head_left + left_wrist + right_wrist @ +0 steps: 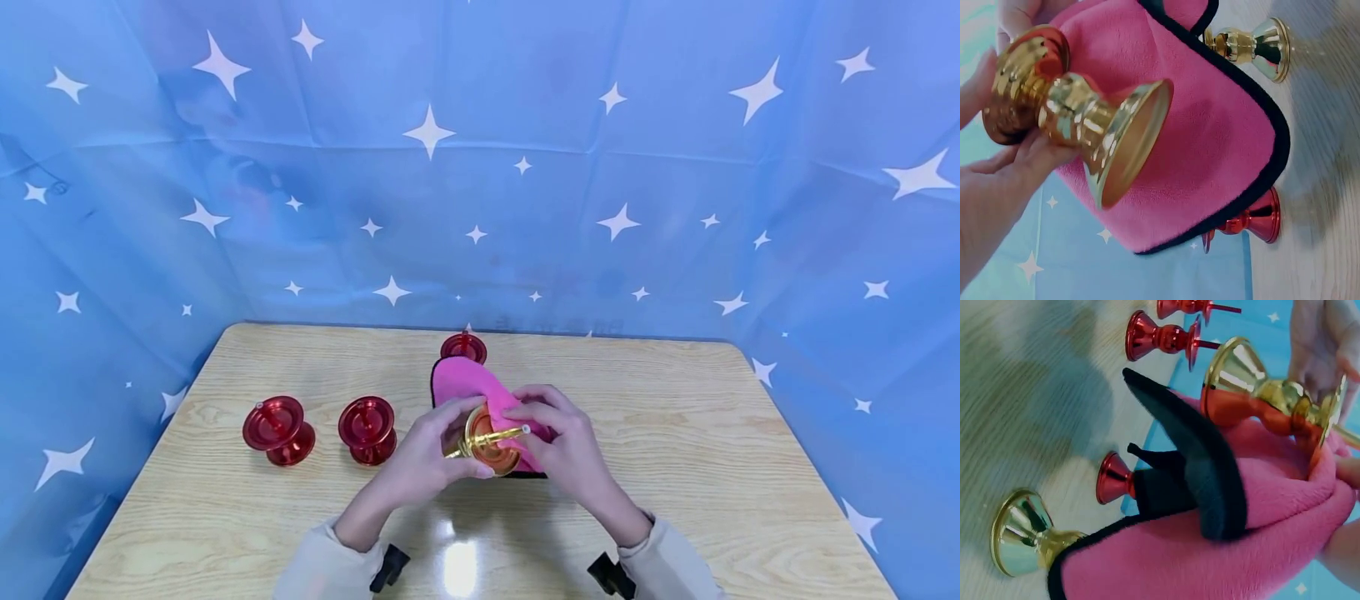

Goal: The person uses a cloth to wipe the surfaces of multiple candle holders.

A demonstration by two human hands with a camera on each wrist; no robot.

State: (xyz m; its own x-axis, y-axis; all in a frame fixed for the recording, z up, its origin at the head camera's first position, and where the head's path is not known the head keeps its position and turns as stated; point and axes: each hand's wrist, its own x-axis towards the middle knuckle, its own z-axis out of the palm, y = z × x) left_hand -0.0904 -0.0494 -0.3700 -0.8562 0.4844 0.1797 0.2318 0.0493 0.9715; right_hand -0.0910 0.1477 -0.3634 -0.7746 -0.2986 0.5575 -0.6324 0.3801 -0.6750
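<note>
My left hand grips a gold candle holder with a flared foot, a shallow dish and a thin central stem, tilted above the table. In my right hand is a pink cloth with a black edge, its fingers pressing part of it against the holder's dish. The cloth hangs down behind the holder and reflects in its metal. A second gold candle holder stands on the table, partly covered by the cloth in both wrist views and hidden in the head view.
Two red candle holders, one at the far left and one nearer my left hand, stand upright on the wooden table. A third red candle holder stands behind the cloth. A blue star-patterned curtain surrounds the table's back and sides.
</note>
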